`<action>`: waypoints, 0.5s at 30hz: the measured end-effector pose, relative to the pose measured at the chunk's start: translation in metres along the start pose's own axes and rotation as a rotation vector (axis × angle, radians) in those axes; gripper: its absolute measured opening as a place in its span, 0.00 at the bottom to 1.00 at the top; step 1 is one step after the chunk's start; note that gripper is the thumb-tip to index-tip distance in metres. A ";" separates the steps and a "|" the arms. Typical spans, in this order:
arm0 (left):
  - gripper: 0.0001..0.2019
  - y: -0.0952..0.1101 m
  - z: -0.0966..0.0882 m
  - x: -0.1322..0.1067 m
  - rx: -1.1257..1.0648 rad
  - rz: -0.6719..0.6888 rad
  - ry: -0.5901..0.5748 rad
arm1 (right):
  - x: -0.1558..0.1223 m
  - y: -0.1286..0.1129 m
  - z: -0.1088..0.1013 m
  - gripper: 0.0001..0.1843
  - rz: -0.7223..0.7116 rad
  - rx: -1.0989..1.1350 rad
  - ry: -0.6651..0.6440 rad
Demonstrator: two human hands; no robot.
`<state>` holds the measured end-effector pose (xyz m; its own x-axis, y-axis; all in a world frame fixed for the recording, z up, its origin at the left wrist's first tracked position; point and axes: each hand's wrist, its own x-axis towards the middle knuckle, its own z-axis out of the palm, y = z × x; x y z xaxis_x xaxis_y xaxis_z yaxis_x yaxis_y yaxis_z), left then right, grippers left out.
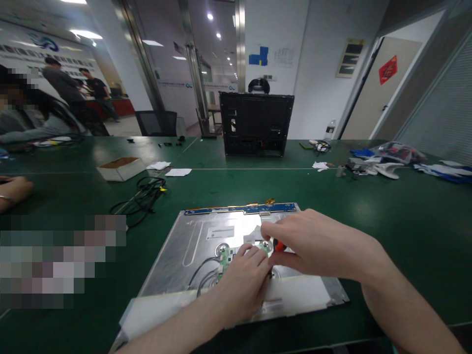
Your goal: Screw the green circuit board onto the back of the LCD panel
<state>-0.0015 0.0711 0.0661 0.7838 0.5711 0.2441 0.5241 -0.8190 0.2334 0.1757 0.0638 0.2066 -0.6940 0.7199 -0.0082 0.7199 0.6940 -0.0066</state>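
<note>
A flat silver display panel (177, 246) lies back side up on the table. Along its far edge runs a blue circuit strip (228, 210). Near the panel's middle sits a small green circuit board (225, 255), with dark cables (202, 268) leading from its left side. My right hand (313, 243) is closed around a screwdriver with an orange and black handle (279, 246), held low over the board's right end. Against it, my left hand (245, 275) covers part of the board with fingers curled together; whatever its fingertips pinch is hidden.
Beyond the panel stands a black monitor housing (258, 123). A black cable bundle (142, 196) and an open white box (121, 169) lie at left, near another person's hand (14, 189). At right are metal parts (363, 164), plastic bags (398, 152) and a bottle (330, 129).
</note>
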 end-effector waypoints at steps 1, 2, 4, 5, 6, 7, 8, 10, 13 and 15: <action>0.09 0.000 0.000 0.000 -0.007 -0.003 -0.001 | 0.001 0.000 0.000 0.04 0.009 -0.005 0.004; 0.08 0.000 -0.001 0.000 -0.013 -0.005 -0.003 | 0.001 0.001 0.000 0.04 0.017 -0.007 0.007; 0.08 0.000 -0.001 0.000 -0.021 -0.009 -0.007 | 0.001 0.001 0.000 0.05 0.027 -0.008 0.010; 0.07 0.000 -0.001 -0.001 -0.022 -0.010 -0.012 | 0.001 0.001 0.001 0.05 0.028 -0.010 0.013; 0.07 0.000 -0.001 0.000 -0.022 -0.011 -0.018 | 0.001 0.001 0.001 0.04 0.025 -0.012 0.014; 0.07 0.000 -0.001 0.000 -0.021 -0.011 -0.024 | 0.000 0.000 0.001 0.03 0.019 -0.011 0.017; 0.07 0.000 -0.001 0.000 -0.019 -0.011 -0.027 | 0.000 0.000 0.001 0.02 0.010 -0.007 0.018; 0.08 -0.001 -0.001 0.000 -0.012 -0.011 -0.028 | -0.002 -0.001 0.001 0.01 -0.014 0.010 0.014; 0.08 -0.001 0.001 0.001 -0.001 -0.002 -0.013 | -0.003 -0.001 0.000 0.02 -0.049 0.033 0.005; 0.08 -0.002 0.002 0.001 0.006 0.010 -0.003 | -0.004 0.000 -0.001 0.03 -0.069 0.039 -0.004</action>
<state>-0.0010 0.0728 0.0637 0.7898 0.5630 0.2434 0.5185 -0.8248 0.2254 0.1779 0.0609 0.2072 -0.7419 0.6704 -0.0104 0.6701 0.7408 -0.0466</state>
